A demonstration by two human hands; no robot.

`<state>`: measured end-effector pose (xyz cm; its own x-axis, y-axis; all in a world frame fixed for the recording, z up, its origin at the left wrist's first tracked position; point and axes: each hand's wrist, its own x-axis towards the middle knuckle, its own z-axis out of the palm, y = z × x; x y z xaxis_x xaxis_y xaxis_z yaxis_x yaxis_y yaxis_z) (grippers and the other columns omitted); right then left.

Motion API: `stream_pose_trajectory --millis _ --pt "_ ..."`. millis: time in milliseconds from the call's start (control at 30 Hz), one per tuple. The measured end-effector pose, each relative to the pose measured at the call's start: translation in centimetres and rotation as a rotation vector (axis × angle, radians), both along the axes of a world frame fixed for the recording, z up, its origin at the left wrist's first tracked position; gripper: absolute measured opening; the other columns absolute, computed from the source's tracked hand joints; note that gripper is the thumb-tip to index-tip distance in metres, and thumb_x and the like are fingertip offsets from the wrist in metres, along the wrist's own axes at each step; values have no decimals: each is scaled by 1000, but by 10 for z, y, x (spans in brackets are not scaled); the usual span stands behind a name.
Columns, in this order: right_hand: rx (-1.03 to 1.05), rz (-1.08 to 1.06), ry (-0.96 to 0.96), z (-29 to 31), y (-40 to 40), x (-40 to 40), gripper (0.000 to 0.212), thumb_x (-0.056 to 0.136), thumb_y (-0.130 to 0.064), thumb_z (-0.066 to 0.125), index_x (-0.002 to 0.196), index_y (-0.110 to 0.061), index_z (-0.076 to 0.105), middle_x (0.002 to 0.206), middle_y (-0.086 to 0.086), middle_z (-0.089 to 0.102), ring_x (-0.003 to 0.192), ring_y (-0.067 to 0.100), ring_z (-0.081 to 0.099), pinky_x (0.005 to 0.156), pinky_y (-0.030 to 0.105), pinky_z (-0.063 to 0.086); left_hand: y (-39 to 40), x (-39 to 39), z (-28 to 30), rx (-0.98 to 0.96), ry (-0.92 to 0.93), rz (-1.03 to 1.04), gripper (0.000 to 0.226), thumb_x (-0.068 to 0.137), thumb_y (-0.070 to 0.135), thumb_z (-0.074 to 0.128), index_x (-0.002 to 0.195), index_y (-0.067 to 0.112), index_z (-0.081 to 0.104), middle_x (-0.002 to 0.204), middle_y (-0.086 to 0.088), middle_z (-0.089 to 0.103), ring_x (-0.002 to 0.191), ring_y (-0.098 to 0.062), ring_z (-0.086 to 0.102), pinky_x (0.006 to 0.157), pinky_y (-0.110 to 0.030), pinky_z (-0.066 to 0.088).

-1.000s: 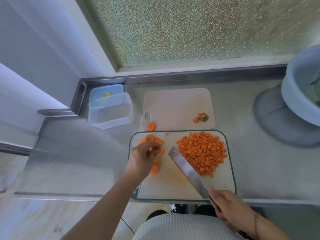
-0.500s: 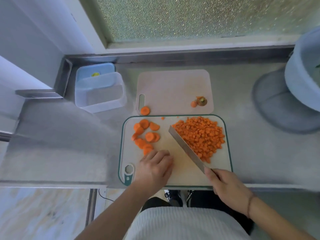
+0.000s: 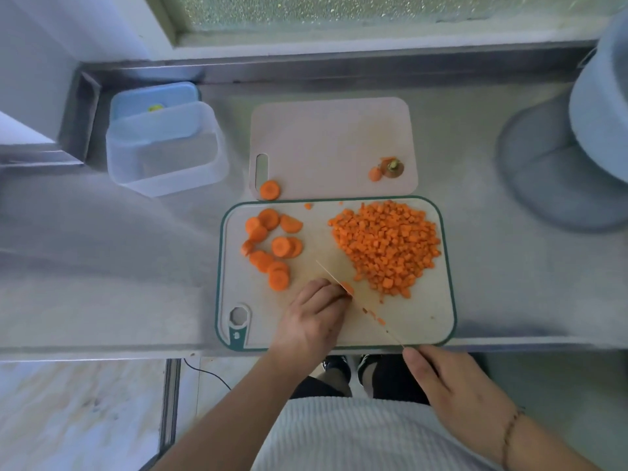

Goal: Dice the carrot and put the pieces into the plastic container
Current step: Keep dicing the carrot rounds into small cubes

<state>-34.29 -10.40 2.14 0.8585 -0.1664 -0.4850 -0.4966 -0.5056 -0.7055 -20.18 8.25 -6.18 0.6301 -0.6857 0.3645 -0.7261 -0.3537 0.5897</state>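
Left hand (image 3: 314,317) pins carrot slice (image 3: 347,287); right hand (image 3: 452,385) grips knife (image 3: 360,302) — one plastic container (image 3: 166,151), 10 o'clock; board (image 3: 445,266) overhangs table (image 3: 102,266) edge.

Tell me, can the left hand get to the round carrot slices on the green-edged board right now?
Probably yes, once it lets go. The left hand is pinning a carrot piece against the knife. The round slices lie just beyond it, with only bare board between.

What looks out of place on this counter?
One carrot slice has strayed off the green-rimmed cutting board onto the corner of the pink board behind it. Nothing looks spilled or damaged.
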Motion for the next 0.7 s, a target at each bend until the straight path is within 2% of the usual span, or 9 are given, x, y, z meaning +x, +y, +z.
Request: stream_pose_trajectory --millis 133,233,267,333,400,500,567,633,700 --pt "-66 41 34 -5 -3 -8 70 84 -77 13 92 -29 63 84 -8 70 84 4 64 82 30 52 -1 0 1 -9 -8 14 9 93 3 68 97 1 76 108 -8 72 101 -30 66 96 -33 51" --pt "-98 57 13 -5 -2 -7 64 88 -74 13 92 -32 62 84 -11 69 83 3 63 80 30 52 -2 0 1 -13 -16 37 9 92 2 69 97 1 76 107 -8 72 102 -29 64 98 -30 50" --pt "-106 49 4 -2 -2 -6 62 89 -72 14 88 -32 61 79 -11 67 80 2 62 77 28 52 -2 -1 1 -13 -17 35 9 91 0 69 96 1 76 107 -9 71 102 -29 64 98 -31 49" --pt "-163 35 15 6 -2 -3 60 87 -70 15 78 -29 56 63 -9 60 66 4 58 61 21 47 1 -3 2 -42 -18 21 12 89 -3 65 94 1 75 107 -10 70 101 -31 63 95 -36 50" --pt "-289 51 28 14 -5 1 60 84 -74 11 72 -28 48 53 -6 52 56 8 55 48 21 39 5 -3 11 -141 -5 59 20 86 -6 55 92 7 70 104 -7 66 99 -29 59 89 -36 49" --pt "-482 101 -21 12 -12 8 66 77 -83 2 72 -31 43 50 -11 46 47 7 47 42 19 32 2 6 48 -311 -44 251 20 78 -3 49 88 14 51 95 -1 52 87 -23 47 86 -27 36" --pt "-579 110 -61 6 -15 18 64 81 -81 6 73 -32 47 48 -15 39 42 3 40 40 16 26 -9 18 78 -355 -122 249 15 78 3 54 86 15 50 89 0 52 81 -22 47 84 -28 35" --pt "-660 119 -79 2 -17 28 62 86 -77 11 75 -32 53 50 -15 46 41 4 47 38 19 31 -25 31 95 -244 -122 153 8 81 17 61 80 15 54 80 1 56 75 -21 50 78 -31 37" --pt "-741 145 -100 -1 -19 36 63 89 -74 12 76 -31 56 55 -9 56 43 11 55 38 26 36 -44 45 93 55 -99 76 25 84 36 61 69 18 55 68 6 55 67 -20 53 69 -32 37"
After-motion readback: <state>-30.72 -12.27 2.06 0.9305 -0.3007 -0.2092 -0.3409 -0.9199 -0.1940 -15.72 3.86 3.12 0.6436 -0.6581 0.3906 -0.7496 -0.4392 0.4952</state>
